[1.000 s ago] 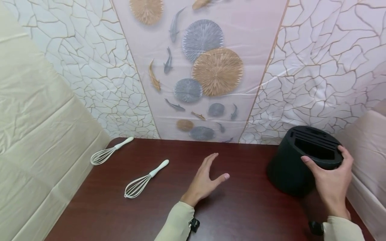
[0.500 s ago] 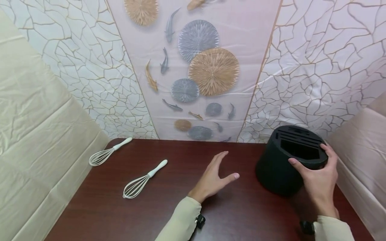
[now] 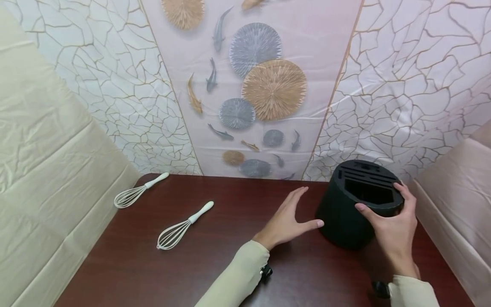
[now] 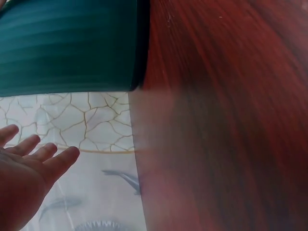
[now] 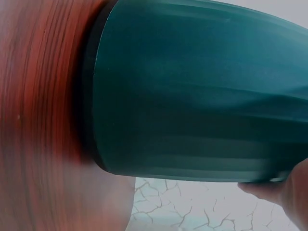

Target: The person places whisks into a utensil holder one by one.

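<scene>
Right fingers (image 3: 408, 200) grip a slotted dark-green holder (image 3: 343, 219) near the counter's (image 3: 134, 268) right edge; left fingers (image 3: 292, 201) spread alongside.

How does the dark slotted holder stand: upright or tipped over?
Upright: in the head view, the dark holder has its slotted top facing up, not sideways.

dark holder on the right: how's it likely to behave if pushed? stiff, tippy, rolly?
Probably stiff: the holder shows no dent where the right grip holds it near the top. Likely to slide rather than tip if pushed low, as it's broad for its height. On its side, it could roll, given the round wall.
</scene>
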Tool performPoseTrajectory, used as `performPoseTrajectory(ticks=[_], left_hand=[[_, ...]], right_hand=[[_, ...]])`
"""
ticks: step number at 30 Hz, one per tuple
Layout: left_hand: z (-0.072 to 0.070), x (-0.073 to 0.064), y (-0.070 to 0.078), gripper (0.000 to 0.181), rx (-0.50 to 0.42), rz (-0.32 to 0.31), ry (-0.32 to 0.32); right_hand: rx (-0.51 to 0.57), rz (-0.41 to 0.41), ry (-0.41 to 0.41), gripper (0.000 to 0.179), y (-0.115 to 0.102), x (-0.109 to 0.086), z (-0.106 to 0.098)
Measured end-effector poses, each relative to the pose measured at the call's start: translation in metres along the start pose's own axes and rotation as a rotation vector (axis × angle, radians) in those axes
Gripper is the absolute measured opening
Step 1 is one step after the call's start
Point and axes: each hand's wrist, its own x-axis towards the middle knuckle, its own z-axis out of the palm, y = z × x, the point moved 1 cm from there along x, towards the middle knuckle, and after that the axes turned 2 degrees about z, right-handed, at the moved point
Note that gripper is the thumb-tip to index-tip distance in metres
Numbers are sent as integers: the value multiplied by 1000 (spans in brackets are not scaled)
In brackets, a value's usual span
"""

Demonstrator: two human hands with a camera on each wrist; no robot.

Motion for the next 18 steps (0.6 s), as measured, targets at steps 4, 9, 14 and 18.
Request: performPoseTrajectory(ticks=[4, 9, 14, 18], left_hand=[[3, 7, 6, 102, -16, 13, -11], [10, 15, 11, 113, -66, 3, -4], [16, 20, 15, 124, -96, 3, 33], [19, 23, 18, 130, -95, 30, 46]], right_hand=[[15, -24, -10, 97, -2, -3, 7], [30, -42, -36, 97, -5, -6, 17], [27, -58, -61, 100, -7, -9, 25], [37, -66, -70, 102, -9, -11, 29]])
